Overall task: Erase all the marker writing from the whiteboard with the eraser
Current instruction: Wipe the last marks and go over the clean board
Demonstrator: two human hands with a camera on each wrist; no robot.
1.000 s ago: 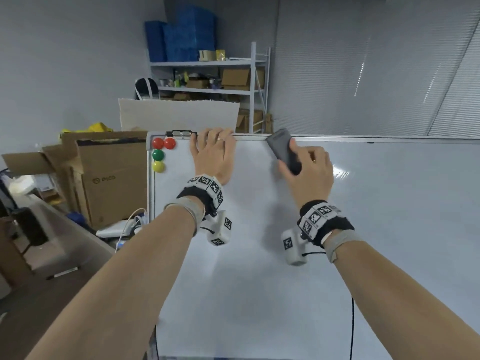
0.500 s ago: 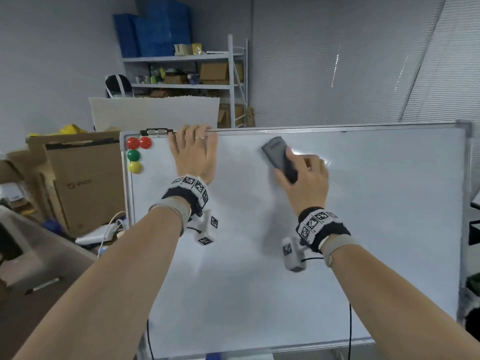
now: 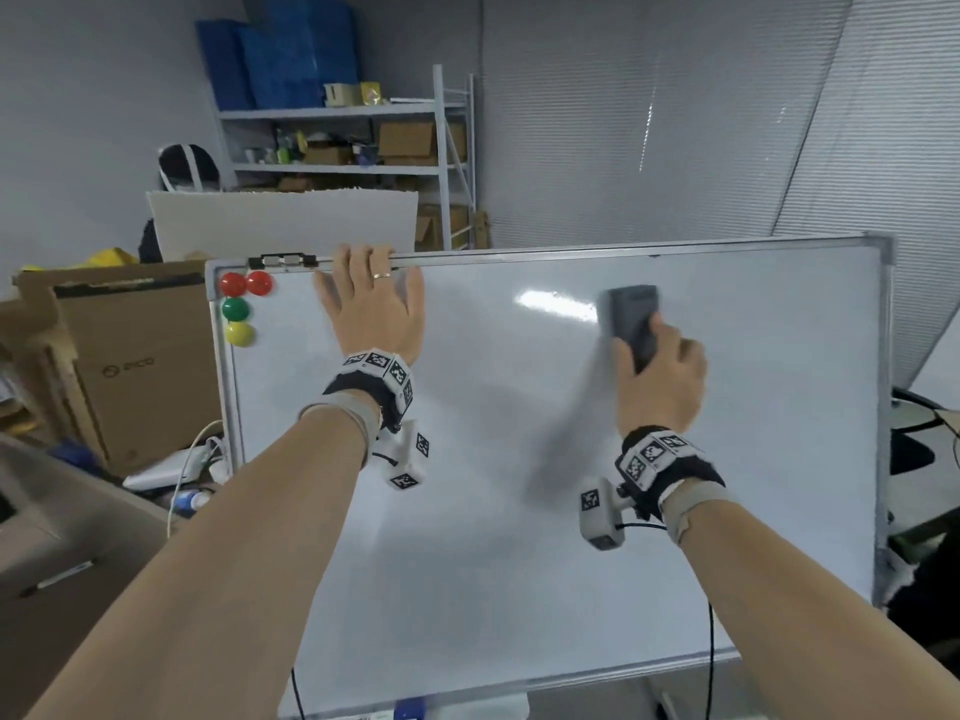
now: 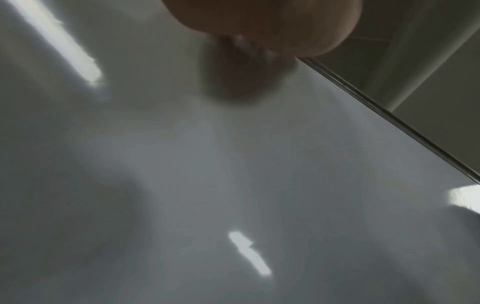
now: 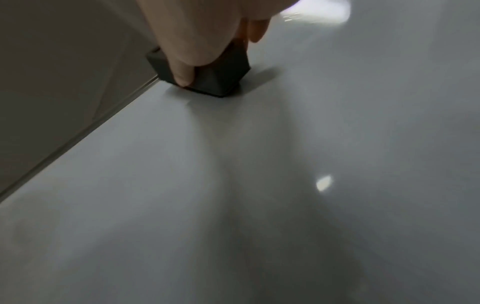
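A large whiteboard (image 3: 519, 511) stands in front of me, and I see no marker writing on its surface. My right hand (image 3: 660, 371) grips a dark grey eraser (image 3: 631, 319) and presses it flat on the board near the upper right. The right wrist view shows the eraser (image 5: 207, 76) lying on the board (image 5: 259, 185) near its frame, with my fingers (image 5: 182, 74) curled round it. My left hand (image 3: 371, 304) lies flat on the board's top left, straight fingers reaching the top frame. In the left wrist view only the heel of that hand (image 4: 272, 24) and the board (image 4: 233, 185) show.
Red, green and yellow magnets (image 3: 239, 309) sit in the board's top-left corner, next to a black clip (image 3: 283, 261) on the frame. Cardboard boxes (image 3: 130, 366) stand to the left, a metal shelf (image 3: 353, 137) behind. Cables and a desk edge (image 3: 924, 423) lie right of the board.
My right hand has slid the eraser rightward along the upper part of the board. The left hand has stayed flat at the top left. The head view has swung to take in the board's right edge.
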